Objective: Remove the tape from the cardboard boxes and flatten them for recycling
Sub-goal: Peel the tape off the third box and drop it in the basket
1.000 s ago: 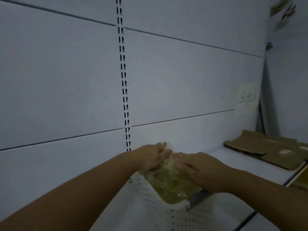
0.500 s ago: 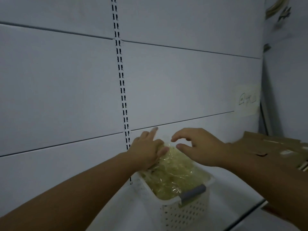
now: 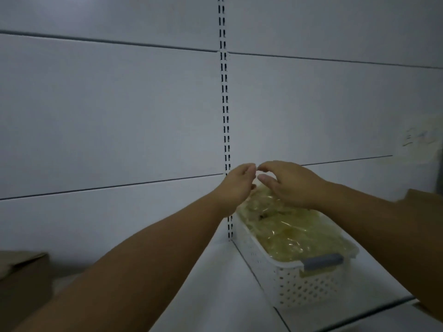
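Note:
A wad of crumpled yellowish clear tape (image 3: 294, 231) fills a white perforated basket (image 3: 287, 267) on the white shelf. Both of my hands hover just above the basket's far end, clear of the tape. My left hand (image 3: 236, 185) has its fingers curled inward. My right hand (image 3: 287, 185) is arched, its index fingertip touching the left hand's fingertips and its thumb apart below. I see nothing between the fingers, though a thin clear scrap could not be made out. A brown cardboard box (image 3: 21, 283) stands at the left edge. Flat brown cardboard (image 3: 426, 200) shows at the right edge.
The basket has a grey handle (image 3: 322, 261) on its near end. White back panels with a slotted upright (image 3: 225, 116) rise directly behind the hands. A paper note (image 3: 419, 140) is stuck on the panel at the right. The light is dim.
Both hands have lifted off the tape wad, which they pressed down a second ago, and their fingertips have come together. The view has swung left, bringing the left box into sight.

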The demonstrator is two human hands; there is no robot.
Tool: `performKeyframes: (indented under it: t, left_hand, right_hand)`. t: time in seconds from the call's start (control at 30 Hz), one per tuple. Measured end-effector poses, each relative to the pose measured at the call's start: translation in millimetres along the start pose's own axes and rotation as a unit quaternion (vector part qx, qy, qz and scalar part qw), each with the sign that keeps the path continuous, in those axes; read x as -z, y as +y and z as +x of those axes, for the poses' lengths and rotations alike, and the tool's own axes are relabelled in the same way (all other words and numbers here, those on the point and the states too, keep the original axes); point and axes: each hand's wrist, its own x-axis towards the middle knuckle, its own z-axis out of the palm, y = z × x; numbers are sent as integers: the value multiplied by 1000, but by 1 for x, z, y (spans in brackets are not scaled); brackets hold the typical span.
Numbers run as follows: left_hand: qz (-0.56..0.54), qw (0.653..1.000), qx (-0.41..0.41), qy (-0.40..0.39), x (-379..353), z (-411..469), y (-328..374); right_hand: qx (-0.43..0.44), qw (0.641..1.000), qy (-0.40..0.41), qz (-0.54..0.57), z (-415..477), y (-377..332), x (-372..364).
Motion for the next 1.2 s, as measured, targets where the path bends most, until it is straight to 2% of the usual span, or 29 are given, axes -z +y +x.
performKeyframes:
  t: [0.13, 0.23, 0.3, 0.4, 0.57, 0.7, 0.87, 0.97, 1.07, 1.2]
  left_hand:
    - [190, 974, -68, 98, 8, -14, 11]
    - [304, 944, -43, 122, 37, -26, 9]
    - [368, 922, -14, 120, 59, -39, 2]
    - [371, 919, 14, 131, 90, -60, -8]
    - [366, 921, 37, 128, 150, -90, -15]
    - [367, 925, 66, 78, 183, -112, -33]
    - [408, 911, 59, 28, 192, -113, -38]
    - [460, 886, 48, -25, 185, -108, -39]
    - [486, 871, 34, -70, 172, -100, -39]
    - [484, 870, 28, -91, 162, -89, -36]
  right_hand:
    - [19, 999, 45, 19, 23, -30, 2]
    - [56, 994, 88, 40, 40, -67, -10]
    - [73, 994, 70, 28, 47, -92, -23]
    - [103, 994, 32, -23, 52, -114, -38]
    - [96, 987, -30, -126, 60, -121, -31]
    - [25, 983, -127, -127, 53, -107, -28]
    - [-75, 960, -149, -223, 35, -75, -25]
    - [-132, 951, -181, -212, 18, -60, -27]
    - [-111, 962, -154, -196, 9, -59, -30]
    - [-37, 981, -39, -185, 11, -71, -26]
